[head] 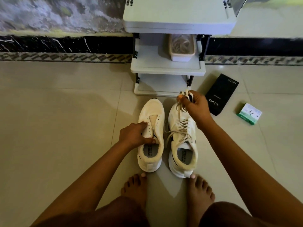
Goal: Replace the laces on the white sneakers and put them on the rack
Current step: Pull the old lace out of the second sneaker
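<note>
Two white sneakers stand side by side on the tiled floor, toes toward the rack. The left sneaker (151, 115) has bare eyelets and no lace. My left hand (136, 134) grips its tongue and collar. The right sneaker (182, 138) still carries a loose cream lace (177, 131). My right hand (196, 106) hovers over that shoe's toe, shut on a bundled lace (186, 95), one strand hanging down to the shoe. The white shoe rack (167, 68) stands just beyond the shoes.
A clear tub of laces (182, 47) sits on the rack's middle shelf. A black phone box (221, 94) and a small green-and-white box (249, 113) lie on the floor to the right. My bare feet (136, 187) touch the sneakers' heels. A wall runs behind.
</note>
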Available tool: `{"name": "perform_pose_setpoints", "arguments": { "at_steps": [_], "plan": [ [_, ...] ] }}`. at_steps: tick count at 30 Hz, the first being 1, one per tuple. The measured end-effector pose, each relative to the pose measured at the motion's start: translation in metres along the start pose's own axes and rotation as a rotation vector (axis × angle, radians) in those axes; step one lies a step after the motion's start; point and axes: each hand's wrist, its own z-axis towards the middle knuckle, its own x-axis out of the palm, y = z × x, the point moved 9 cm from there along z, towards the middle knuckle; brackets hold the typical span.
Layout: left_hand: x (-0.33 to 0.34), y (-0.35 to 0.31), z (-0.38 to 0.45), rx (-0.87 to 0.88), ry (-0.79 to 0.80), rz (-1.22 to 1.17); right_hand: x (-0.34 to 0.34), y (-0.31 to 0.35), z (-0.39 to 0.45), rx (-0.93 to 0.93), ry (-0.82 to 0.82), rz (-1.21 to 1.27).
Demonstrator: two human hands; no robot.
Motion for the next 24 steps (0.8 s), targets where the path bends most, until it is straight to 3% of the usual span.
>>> {"name": "perform_pose_setpoints", "arguments": {
  "at_steps": [7,11,15,20,24],
  "plan": [
    [-0.013,0.015,-0.002,-0.058,0.077,0.034,-0.042,-0.02,-0.014,0.062,0.003,-0.142],
    [-0.024,0.015,0.0,-0.085,0.158,-0.061,-0.081,-0.035,-0.022,0.087,-0.051,-0.29],
    [-0.052,-0.006,0.007,-0.036,0.029,-0.07,-0.113,-0.062,-0.027,0.175,-0.075,-0.398],
    [-0.054,-0.034,0.008,0.04,0.018,0.013,-0.13,-0.108,-0.034,0.29,-0.029,-0.568],
    [-0.058,-0.044,0.007,0.047,-0.075,-0.011,-0.136,-0.139,-0.043,0.381,-0.1,-0.657]
  ]
}}
